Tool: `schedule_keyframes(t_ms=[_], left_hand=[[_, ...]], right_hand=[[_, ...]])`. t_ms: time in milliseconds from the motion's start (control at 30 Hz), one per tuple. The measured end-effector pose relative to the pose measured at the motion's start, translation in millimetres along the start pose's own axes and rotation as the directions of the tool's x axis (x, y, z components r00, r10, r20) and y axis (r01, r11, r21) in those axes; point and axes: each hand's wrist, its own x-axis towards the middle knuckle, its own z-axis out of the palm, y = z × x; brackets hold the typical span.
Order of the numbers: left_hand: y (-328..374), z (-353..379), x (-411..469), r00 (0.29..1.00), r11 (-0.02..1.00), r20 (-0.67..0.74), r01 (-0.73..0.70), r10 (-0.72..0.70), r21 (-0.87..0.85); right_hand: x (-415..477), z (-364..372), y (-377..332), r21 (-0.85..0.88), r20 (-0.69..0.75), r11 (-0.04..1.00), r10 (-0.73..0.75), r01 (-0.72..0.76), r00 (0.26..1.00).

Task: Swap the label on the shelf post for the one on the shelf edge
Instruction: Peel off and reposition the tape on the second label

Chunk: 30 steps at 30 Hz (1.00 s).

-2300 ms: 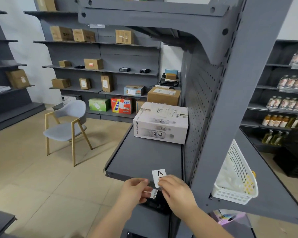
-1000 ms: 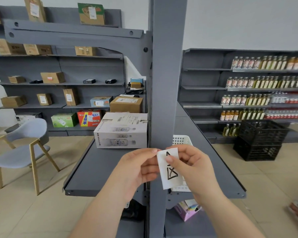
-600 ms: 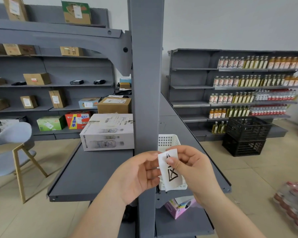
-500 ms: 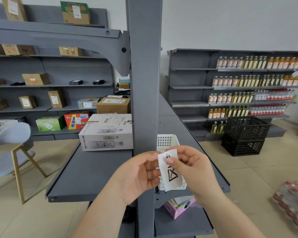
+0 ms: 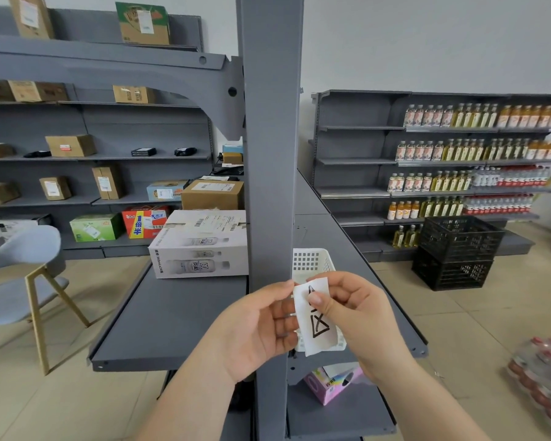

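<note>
A white label with black handwritten marks sits between my two hands, just right of the grey shelf post. My right hand pinches it with the thumb on its upper front. My left hand touches its left edge with the fingertips, in front of the post. The grey shelf on the left runs out to its front edge; I see no label on that edge or on the post.
A white bottle carton and a brown box stand on the left shelf. A white basket sits behind the label, a pink box below. Grey chair at left, black crates at right.
Over two seconds the view swung from the shelf edge to the front of the post, and both hands carried the label there. In the last half second the hands hardly moved.
</note>
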Motion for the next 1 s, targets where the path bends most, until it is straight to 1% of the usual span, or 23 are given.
schedule_keyframes(t_ms=[233,367,533,800,900,1000], left_hand=[[-1.0,-1.8,0.6,1.0,0.999,-0.028,0.008,-0.009,-0.041],[-2.2,-1.9,0.9,1.0,0.995,0.0,0.023,-0.023,-0.096],[-3.4,-3.7,1.7,0.999,0.991,0.027,0.044,-0.04,-0.127],[-6.3,-9.1,7.6,0.995,0.989,0.064,0.079,-0.071,-0.122],[-7.3,-10.1,8.1,0.996,0.992,0.066,0.066,-0.059,-0.106],[-6.8,-9.5,6.6,0.998,0.997,0.059,0.023,-0.019,-0.071]], right_hand=[[2.1,2.0,0.5,0.015,0.001,1.0,0.007,-0.007,1.0],[1.8,2.7,0.2,0.028,0.015,0.999,0.016,-0.016,1.0],[2.8,2.5,0.9,0.002,0.015,1.0,0.024,-0.024,1.0],[4.0,3.2,1.9,0.01,0.019,0.999,0.031,-0.031,0.999],[4.9,3.8,3.2,0.0,0.01,1.0,0.031,-0.031,0.999],[6.0,4.1,4.9,-0.006,-0.006,1.0,0.029,-0.029,1.0]])
